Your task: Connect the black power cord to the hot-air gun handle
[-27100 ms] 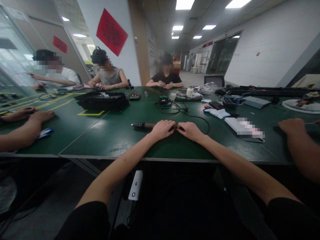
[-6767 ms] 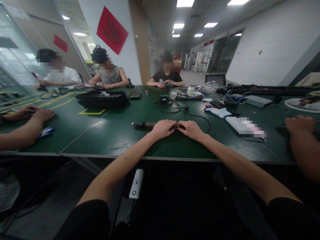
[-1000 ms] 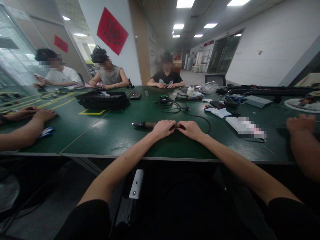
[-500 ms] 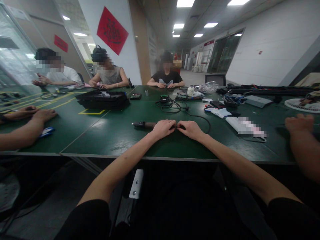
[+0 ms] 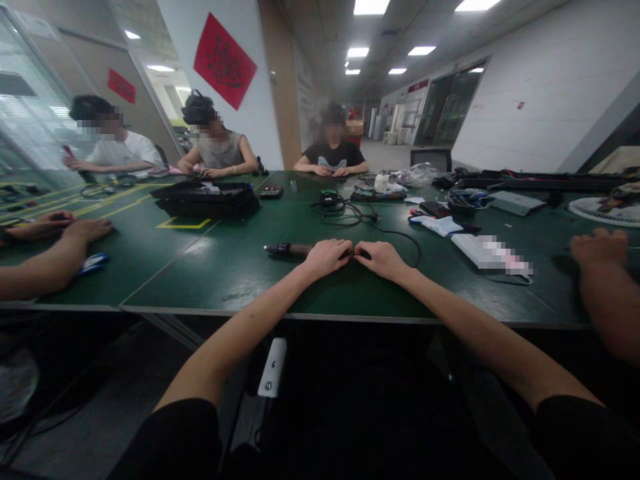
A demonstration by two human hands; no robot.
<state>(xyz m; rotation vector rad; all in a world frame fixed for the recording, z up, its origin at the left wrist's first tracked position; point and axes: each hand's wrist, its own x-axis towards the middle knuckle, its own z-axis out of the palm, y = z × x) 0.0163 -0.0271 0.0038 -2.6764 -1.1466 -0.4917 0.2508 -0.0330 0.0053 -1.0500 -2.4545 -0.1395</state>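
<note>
Screwdriver-like tool [image 5: 290, 250] lies flat on green desk [image 5: 240, 280], long axis left-right, dark tip pointing left. Left hand [image 5: 326, 257] curled over handle end, grip closed on tool. Right hand [image 5: 383, 259] just beside, fingertips meeting left hand at tool's right end, where black cord [image 5: 400, 235] starts; whether its grip pinches anything cannot tell. Left hand nearer tool body. Coworkers' arms well apart at both sides.

Green table [image 5: 210, 280], white walls [image 5: 530, 100], ceiling lights [image 5: 370, 7]
</note>
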